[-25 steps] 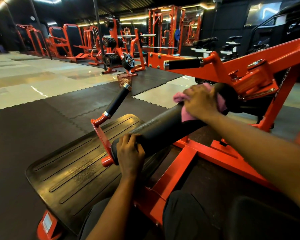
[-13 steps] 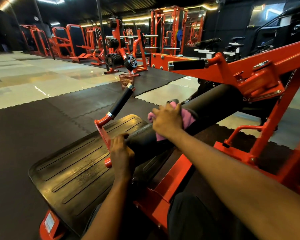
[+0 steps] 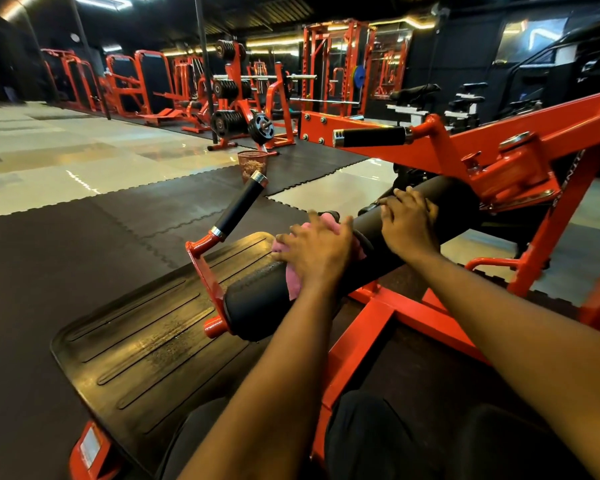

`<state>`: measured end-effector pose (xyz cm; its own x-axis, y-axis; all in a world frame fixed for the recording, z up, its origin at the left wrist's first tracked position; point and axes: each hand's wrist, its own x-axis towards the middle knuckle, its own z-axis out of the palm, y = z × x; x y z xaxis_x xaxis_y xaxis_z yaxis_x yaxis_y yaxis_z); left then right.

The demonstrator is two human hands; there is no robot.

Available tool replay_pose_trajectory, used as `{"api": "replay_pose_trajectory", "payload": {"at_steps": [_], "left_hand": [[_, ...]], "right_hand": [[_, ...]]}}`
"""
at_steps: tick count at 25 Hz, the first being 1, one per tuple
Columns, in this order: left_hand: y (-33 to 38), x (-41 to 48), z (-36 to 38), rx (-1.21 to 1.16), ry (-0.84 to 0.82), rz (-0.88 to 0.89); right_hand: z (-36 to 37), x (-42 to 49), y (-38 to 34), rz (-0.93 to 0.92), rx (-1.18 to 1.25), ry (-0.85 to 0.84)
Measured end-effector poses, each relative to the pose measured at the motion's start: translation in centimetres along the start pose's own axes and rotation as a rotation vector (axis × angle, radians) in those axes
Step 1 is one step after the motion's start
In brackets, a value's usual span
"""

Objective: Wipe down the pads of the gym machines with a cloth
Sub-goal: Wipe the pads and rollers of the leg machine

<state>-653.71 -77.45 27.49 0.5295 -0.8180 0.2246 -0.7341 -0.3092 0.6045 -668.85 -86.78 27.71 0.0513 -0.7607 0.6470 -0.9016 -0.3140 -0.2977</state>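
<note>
A long black roller pad [image 3: 257, 306] runs across the orange machine from lower left to upper right. A pink cloth [image 3: 293, 285] lies over its top, near the middle. My left hand [image 3: 316, 252] presses on the cloth with its fingers spread flat. My right hand [image 3: 409, 226] rests on the bare roller further up to the right, fingers laid loosely over the top and clear of the cloth. Part of the cloth is hidden under my left hand.
A ribbed black footplate [image 3: 136, 348] lies below left of the roller. Two black hand grips [image 3: 238, 209] [image 3: 371, 136] stick out from the orange frame [image 3: 520, 168]. A mesh bin [image 3: 252, 164] stands on the rubber mats, with weight racks [image 3: 229, 91] behind it.
My left hand left the near end of the roller and moved up onto the cloth. My right hand came off the cloth and slid further right along the roller.
</note>
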Motion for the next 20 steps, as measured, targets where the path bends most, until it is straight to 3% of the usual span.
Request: {"api": "replay_pose_trajectory", "payload": {"at_steps": [2, 4, 13, 17, 20], "left_hand": [[0.9, 0.4, 1.2, 0.046, -0.029, 0.006], [-0.7, 0.3, 1.2, 0.019, 0.078, 0.061], [-16.3, 0.0, -2.1, -0.048, 0.196, 0.024], [-13.3, 0.4, -1.5, 0.021, 0.246, -0.046], [-8.4, 1.1, -0.7, -0.013, 0.172, 0.044]], "right_hand": [[0.4, -0.9, 0.8, -0.097, -0.029, 0.054], [0.5, -1.1, 0.6, -0.118, -0.041, 0.107], [1.1, -1.3, 0.5, -0.135, -0.116, 0.211], [1.0, -1.9, 0.5, -0.138, -0.092, 0.211], [1.1, -2.8, 1.2, -0.144, -0.093, 0.214]]}}
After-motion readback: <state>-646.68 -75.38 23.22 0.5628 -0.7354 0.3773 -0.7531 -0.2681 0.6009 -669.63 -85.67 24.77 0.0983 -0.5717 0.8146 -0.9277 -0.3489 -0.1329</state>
